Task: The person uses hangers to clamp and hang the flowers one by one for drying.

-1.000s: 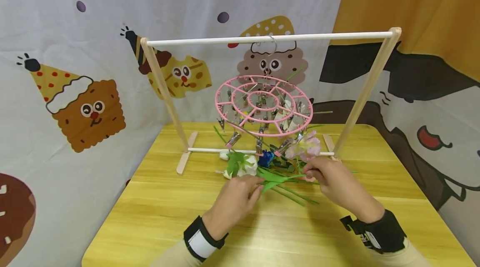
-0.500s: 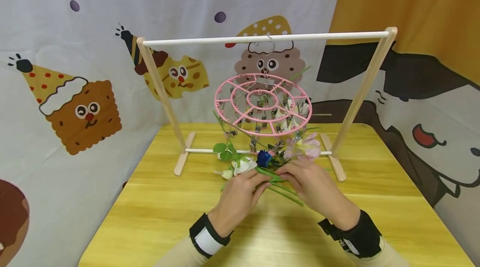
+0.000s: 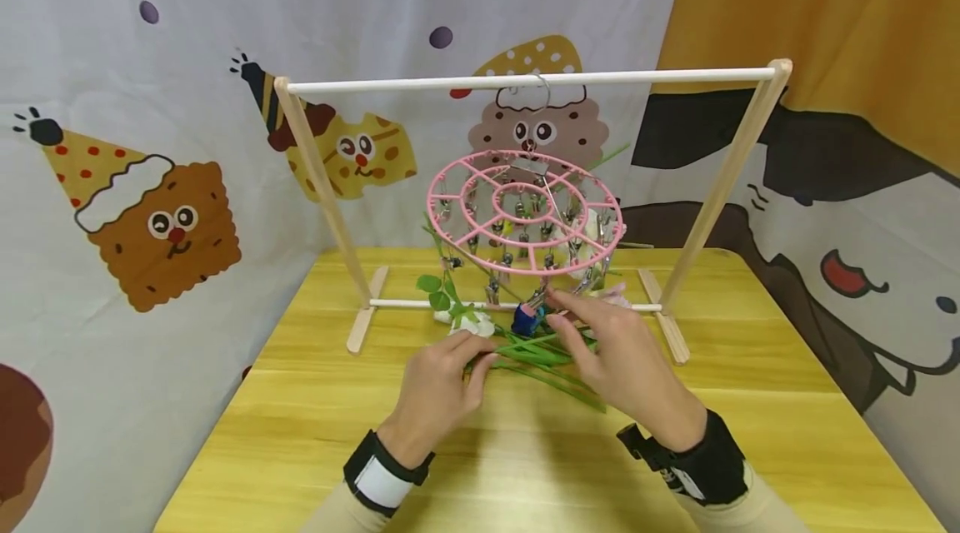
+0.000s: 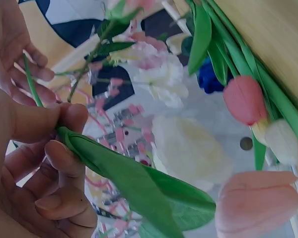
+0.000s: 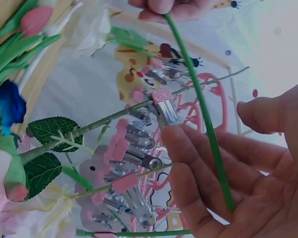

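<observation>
My left hand [image 3: 435,387] pinches the green stem of a peach tulip [image 4: 258,203] between thumb and fingers, just below its long folded leaf [image 4: 139,183]. The stem's bare end [image 5: 208,129] runs across in front of my right hand [image 3: 626,354]. That hand has its fingers extended and thumb apart, with a fingertip right at a metal clip [image 5: 165,110] with a pink tip. The clip grips the stem of a pale pink rose [image 5: 2,178]. Above both hands hangs a round pink clip hanger [image 3: 531,270]; several of its clips hold flowers, among them a white one [image 4: 184,148].
A wooden rack [image 3: 309,150] with a white top bar [image 3: 420,84] carries the hanger. On the wooden table [image 3: 300,433] lie a blue rose [image 3: 527,321], a white flower [image 3: 472,323], a pink tulip [image 4: 244,99] and several green stems. A printed curtain [image 3: 225,33] hangs behind.
My hands came together, then the left moved left with the tulip stem. My right hand let go of the leafy stem and reached up to the hanging clips. The hanger has turned a little.
</observation>
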Available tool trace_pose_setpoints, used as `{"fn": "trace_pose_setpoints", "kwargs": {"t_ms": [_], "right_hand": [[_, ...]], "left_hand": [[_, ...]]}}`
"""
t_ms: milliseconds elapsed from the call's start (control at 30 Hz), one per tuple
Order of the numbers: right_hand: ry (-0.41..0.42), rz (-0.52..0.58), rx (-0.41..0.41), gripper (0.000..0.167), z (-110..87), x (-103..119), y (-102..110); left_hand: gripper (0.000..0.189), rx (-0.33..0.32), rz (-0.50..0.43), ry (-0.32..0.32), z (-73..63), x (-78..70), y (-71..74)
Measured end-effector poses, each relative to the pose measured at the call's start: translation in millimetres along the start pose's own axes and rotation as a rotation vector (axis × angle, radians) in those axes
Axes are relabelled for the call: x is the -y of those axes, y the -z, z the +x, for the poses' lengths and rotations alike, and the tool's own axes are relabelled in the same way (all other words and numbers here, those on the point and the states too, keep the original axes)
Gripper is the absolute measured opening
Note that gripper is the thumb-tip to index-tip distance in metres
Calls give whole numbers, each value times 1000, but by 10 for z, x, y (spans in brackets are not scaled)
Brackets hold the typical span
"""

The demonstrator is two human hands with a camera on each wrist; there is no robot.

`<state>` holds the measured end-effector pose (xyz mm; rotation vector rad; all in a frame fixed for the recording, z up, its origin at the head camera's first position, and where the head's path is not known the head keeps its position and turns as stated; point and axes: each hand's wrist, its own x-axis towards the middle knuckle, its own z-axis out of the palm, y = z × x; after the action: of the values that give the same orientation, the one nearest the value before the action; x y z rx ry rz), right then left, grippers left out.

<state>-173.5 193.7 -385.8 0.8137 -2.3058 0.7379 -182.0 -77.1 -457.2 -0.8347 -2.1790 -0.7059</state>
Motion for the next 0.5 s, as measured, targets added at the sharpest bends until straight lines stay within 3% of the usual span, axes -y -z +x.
{"fn": "trace_pose_setpoints", "kwargs": {"t_ms": [300, 500], "right_hand": [[-147, 150, 17, 37, 41, 52, -3], [-190, 188, -28, 37, 52, 51, -10]], "left_hand": [[15, -34, -65, 44, -92, 192, 110], [11, -69, -76, 41, -89, 265, 151]]}}
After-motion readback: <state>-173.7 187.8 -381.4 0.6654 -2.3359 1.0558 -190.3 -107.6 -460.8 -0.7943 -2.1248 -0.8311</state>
